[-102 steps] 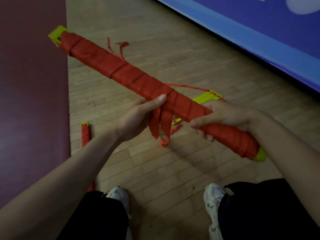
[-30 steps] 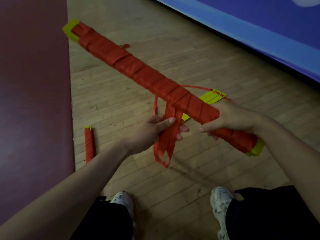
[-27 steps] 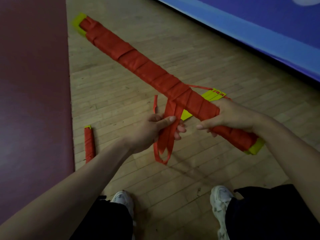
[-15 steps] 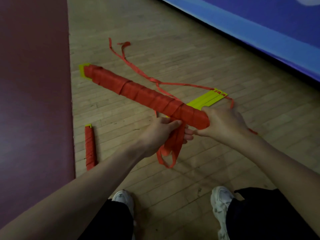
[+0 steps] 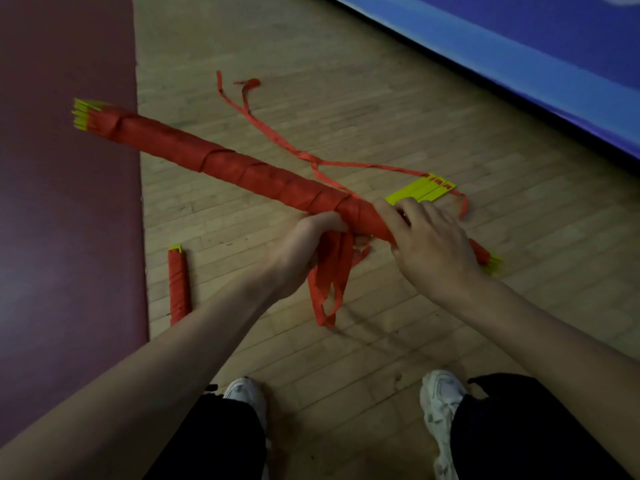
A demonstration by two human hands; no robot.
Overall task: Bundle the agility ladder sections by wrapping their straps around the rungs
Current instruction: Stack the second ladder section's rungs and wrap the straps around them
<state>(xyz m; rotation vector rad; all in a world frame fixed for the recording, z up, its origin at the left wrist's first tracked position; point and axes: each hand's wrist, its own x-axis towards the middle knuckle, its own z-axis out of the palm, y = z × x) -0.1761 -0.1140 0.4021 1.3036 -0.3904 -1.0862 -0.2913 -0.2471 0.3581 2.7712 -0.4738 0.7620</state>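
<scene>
The bundle (image 5: 173, 140) of yellow rungs (image 5: 81, 114) wound in red strap (image 5: 263, 174) is held above the floor (image 5: 346, 98), running out past the left hand (image 5: 308, 247). That hand curls its fingers round the loose strap ends (image 5: 329, 282), which hang below them. The right hand (image 5: 429, 244) lies over the bundle, fingers bent round it. The rungs look stiff and light. The strap looks soft and apt to slacken, so it is best pinched close beside the last turn.
</scene>
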